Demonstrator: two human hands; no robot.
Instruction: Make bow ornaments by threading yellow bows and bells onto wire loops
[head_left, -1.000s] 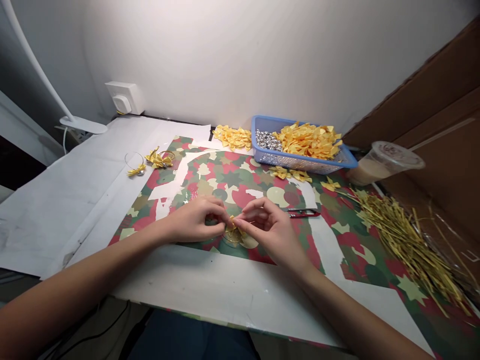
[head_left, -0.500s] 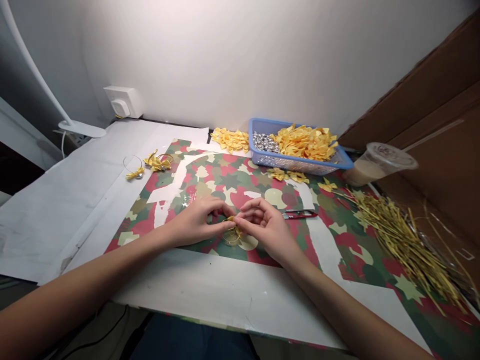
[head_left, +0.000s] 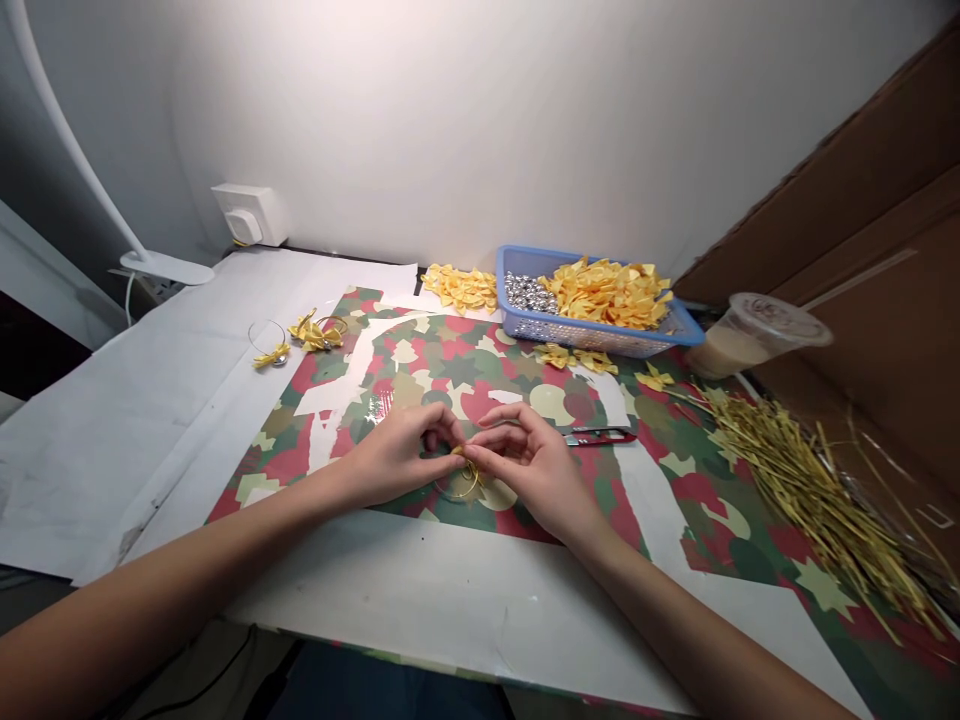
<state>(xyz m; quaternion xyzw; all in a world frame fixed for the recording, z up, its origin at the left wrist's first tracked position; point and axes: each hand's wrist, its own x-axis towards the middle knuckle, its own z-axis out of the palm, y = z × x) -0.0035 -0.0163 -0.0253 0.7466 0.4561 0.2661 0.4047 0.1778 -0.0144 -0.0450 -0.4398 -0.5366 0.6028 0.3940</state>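
Low over the patterned table covering, my left hand point(head_left: 401, 452) and my right hand point(head_left: 536, 465) meet fingertip to fingertip. Both are pinched on a thin gold wire loop point(head_left: 459, 497), whose round part hangs below the fingers. The fingertips hide the spot where its ends come together. Beyond my right hand lies a pair of red-handled thread snips point(head_left: 600, 437). Left of the hands, on white paper, are a wire ring with a yellow bow and a silver bell point(head_left: 271, 356) and a small cluster of similar bows point(head_left: 318, 333).
At the back, a blue basket point(head_left: 600, 345) holds silver bells and yellow bows, with a bow pile point(head_left: 459, 288) beside it. A lidded plastic cup point(head_left: 742, 340) and a bundle of gold ties point(head_left: 810, 490) are on the right. A white lamp point(head_left: 169, 267) stands at left.
Both hands stay pinched together on the wire loop. My fingertips have shifted slightly, and the loop has turned a little and shows more of its round part. The view has tilted up slightly.
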